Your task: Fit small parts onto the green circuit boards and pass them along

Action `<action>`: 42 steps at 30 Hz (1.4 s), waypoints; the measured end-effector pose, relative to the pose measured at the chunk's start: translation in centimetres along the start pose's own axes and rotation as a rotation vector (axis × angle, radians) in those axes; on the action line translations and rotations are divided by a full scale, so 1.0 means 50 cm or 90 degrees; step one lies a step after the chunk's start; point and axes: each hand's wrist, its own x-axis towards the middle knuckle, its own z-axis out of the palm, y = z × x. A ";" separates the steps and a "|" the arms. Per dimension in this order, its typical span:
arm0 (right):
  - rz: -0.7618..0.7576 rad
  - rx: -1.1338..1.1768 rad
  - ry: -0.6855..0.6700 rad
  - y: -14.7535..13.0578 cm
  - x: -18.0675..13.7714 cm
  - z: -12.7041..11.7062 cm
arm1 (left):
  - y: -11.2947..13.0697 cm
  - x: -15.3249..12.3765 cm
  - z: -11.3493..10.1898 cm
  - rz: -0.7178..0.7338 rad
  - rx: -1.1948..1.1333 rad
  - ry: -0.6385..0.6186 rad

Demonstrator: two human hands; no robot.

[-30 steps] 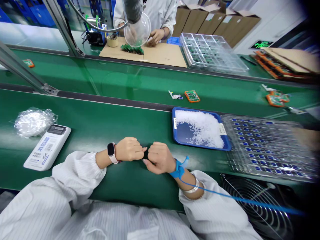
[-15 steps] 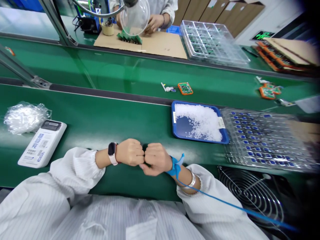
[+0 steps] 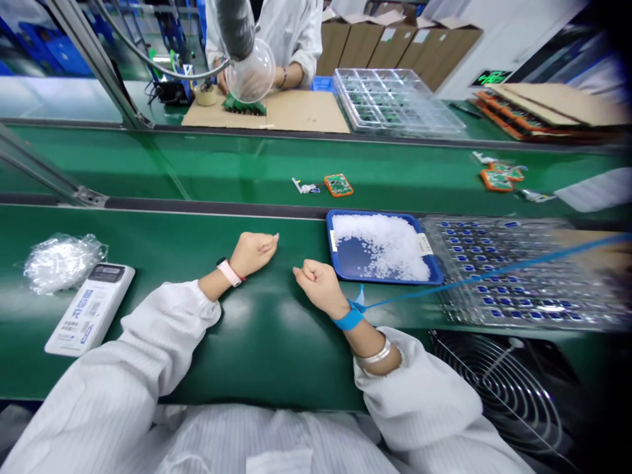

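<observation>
The fists have parted — the left hand [image 3: 253, 254] and right hand [image 3: 320, 286] now lie apart on the green bench [image 3: 276, 368], both clenched, nothing visible in them; the blue tray [image 3: 385, 282] of white pellets [image 3: 380, 247] sits just beyond the right hand, nearer it than the left.

Bright, even light is cast from overhead, and soft glare is reflected off the green tabletop [image 3: 276, 316] to the left of the blue tray [image 3: 385, 282], where only faint shadows are seen. To the right of that tray, the clear blister tray [image 3: 513, 276] is smeared by blur, the frame's right edge is darkened, and straight lines are bowed by wide-lens distortion.
</observation>
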 end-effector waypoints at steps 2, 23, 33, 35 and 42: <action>0.027 0.043 0.001 0.009 0.010 -0.002 | -0.026 0.058 0.029 -0.044 0.020 -0.018; 0.066 0.122 0.044 -0.021 0.025 -0.077 | -0.103 0.315 0.222 -0.309 0.244 -0.235; 0.054 -0.296 0.116 0.113 0.069 -0.209 | -0.096 0.165 0.097 -0.329 -0.146 -0.062; 0.029 -0.340 0.115 0.125 0.076 -0.195 | -0.079 0.115 0.071 -0.310 -0.191 -0.087; -0.013 -0.393 0.125 0.138 0.088 -0.172 | -0.008 -0.017 0.001 -0.134 -0.034 -0.240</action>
